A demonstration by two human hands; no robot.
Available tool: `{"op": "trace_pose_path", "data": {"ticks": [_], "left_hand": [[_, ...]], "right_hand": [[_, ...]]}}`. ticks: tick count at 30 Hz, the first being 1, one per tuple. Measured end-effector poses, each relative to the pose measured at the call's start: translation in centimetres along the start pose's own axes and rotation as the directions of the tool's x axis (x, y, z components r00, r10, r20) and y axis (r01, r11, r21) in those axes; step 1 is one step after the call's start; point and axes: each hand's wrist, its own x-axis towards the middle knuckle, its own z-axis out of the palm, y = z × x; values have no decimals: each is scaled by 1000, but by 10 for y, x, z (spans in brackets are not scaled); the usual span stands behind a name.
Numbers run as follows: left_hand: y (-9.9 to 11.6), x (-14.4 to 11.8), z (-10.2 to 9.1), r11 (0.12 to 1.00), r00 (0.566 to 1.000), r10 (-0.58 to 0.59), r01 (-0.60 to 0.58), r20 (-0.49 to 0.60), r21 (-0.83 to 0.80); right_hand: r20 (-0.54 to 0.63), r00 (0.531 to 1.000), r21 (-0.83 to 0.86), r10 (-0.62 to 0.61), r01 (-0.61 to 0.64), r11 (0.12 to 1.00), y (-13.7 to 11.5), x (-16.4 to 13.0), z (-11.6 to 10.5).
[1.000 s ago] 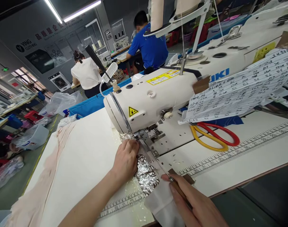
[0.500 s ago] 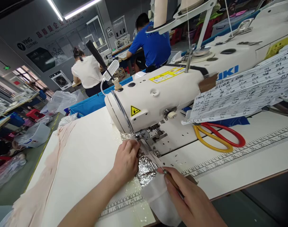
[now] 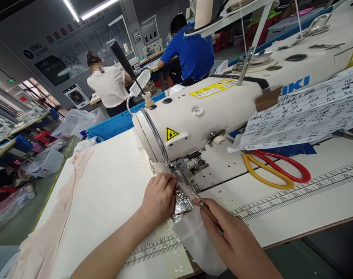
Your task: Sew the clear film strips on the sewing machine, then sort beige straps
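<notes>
My left hand [image 3: 159, 195] lies just before the needle area of a white sewing machine [image 3: 179, 110], fingers curled together on a strip of sheer pale fabric [image 3: 198, 242]. The fabric runs back under the machine head and hangs over the table's front edge. My right hand [image 3: 231, 232] is closed round the wooden handle of an awl [image 3: 213, 217]. The awl's thin metal shaft points along the fabric edge toward the presser foot; its tip is hard to make out. Crinkled silver foil [image 3: 182, 204] covers the surface between my hands.
Scissors with red and yellow handles [image 3: 269, 182] lie right of the machine head. A handwritten sheet [image 3: 304, 116] leans against the machine arm. Pale pink fabric [image 3: 45, 240] lies along the table's left side. A ruler strip [image 3: 281, 195] crosses the front. Two people sit at machines behind.
The camera view has shifted slightly, so the machine sits farther right. Both hands keep nearly the same place at the machine; the fabric may have moved a little toward the needle.
</notes>
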Motion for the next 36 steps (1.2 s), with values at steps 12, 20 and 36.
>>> {"op": "trace_pose_path", "data": {"ticks": [12,20,36], "left_hand": [[-4,3,2,993,985,-106,99,133,61],[-5,17,7,988,979,-143,133,145,77],[-27,16,10,711,883,-468,407,46,-573]], "right_hand": [[-38,993,-125,-109,104,987,4,8,5],[-182,898,-157,-401,376,913,-35,4,17],[-114,956,-523,-272,175,834,7,19,3]]}}
